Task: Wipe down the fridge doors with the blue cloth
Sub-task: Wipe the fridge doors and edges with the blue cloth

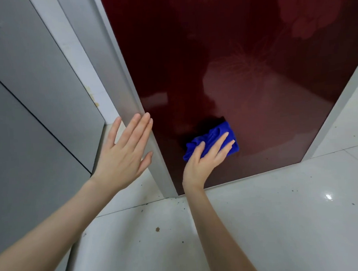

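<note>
A glossy dark red fridge door [244, 86] with a faint flower pattern fills the upper middle of the view, reaching almost to the floor. My right hand [204, 159] presses a crumpled blue cloth [213, 136] flat against the lower part of the door, fingers spread over the cloth. My left hand [125, 152] rests open with fingers apart on the grey side edge [130, 92] of the fridge, at the door's left border. Part of the cloth is hidden under my right palm.
Grey cabinet panels [31, 105] stand to the left of the fridge, with a narrow white strip [80, 57] between them. The white tiled floor [261, 224] below carries dark specks and a brown spot [157, 229].
</note>
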